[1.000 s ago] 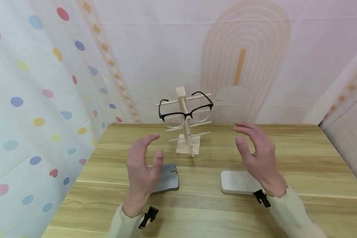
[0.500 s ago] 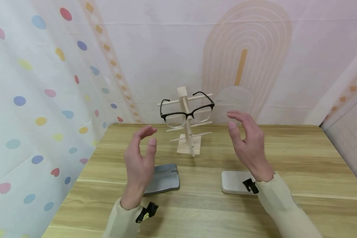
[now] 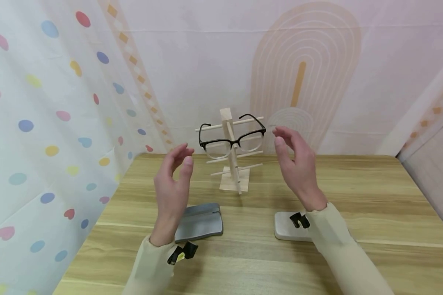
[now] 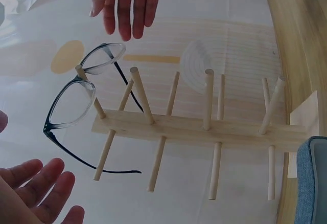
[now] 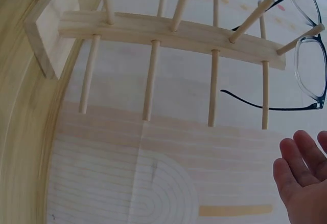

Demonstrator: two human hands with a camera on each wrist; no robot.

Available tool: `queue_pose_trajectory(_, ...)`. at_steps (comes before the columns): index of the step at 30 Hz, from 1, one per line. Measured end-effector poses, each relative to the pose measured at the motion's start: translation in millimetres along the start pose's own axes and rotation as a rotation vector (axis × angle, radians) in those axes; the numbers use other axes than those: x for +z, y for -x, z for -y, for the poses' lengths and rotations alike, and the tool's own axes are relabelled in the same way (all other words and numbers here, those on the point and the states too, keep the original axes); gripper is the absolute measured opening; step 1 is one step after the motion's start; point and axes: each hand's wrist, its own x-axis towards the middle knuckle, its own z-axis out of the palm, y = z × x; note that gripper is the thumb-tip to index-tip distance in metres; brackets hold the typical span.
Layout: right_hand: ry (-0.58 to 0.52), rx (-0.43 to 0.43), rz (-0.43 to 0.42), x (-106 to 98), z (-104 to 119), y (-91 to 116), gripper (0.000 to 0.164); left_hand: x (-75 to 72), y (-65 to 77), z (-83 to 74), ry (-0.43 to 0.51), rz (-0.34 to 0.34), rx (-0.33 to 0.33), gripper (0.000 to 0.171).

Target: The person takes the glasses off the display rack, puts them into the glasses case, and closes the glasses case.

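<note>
A pair of black-framed eyeglasses (image 3: 233, 142) rests on the top pegs of a wooden glasses stand (image 3: 226, 115). My left hand (image 3: 171, 188) is raised just left of the glasses, fingers loosely bent and holding nothing. On the other side my right hand (image 3: 297, 168) hovers close to the right hinge, also with nothing in it. The left wrist view has the glasses (image 4: 71, 104) between both hands, with my left fingers near one temple arm. In the right wrist view my right fingers (image 5: 299, 160) are close below the frame's hinge, apart from it.
An open grey glasses case (image 3: 203, 223) lies on the wooden table (image 3: 243, 262) in front of the stand, partly behind my left hand. A closed white case (image 3: 286, 225) is at the right, partly covered by my right wrist. A patterned curtain (image 3: 192, 61) hangs behind.
My right hand has moved left and up toward the glasses. My left hand has risen slightly, closer to the glasses' height. The glasses and stand have stayed in place.
</note>
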Motion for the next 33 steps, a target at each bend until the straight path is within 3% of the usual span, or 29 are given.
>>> queue_pose_trajectory(5, -0.031, 0.098, 0.021, 2.3, 5.2, -9.2, 0.038, 3.6, -6.7, -0.1, 0.065, 0.006, -0.028, 0.04)
queue_pose_trajectory(13, -0.037, 0.167, 0.033, 9.6, 5.7, -19.1, 0.041, 6.8, -18.4, -1.9, 0.029, -0.014, 0.005, 0.042)
queue_pose_trajectory(18, -0.054, 0.244, 0.058, 11.6, 7.3, -24.3, 0.045, 7.9, -24.2, -0.6, 0.065, 0.012, -0.057, 0.042)
queue_pose_trajectory(24, -0.124, 0.314, 0.073, 13.5, 7.4, -30.6, 0.05, 9.4, -31.1, 1.0, 0.227, 0.024, -0.177, 0.037)
queue_pose_trajectory(33, -0.187, 0.373, 0.074, 15.1, 10.5, -35.2, 0.05, 13.0, -36.0, 1.1, 0.441, 0.013, -0.263, 0.028)
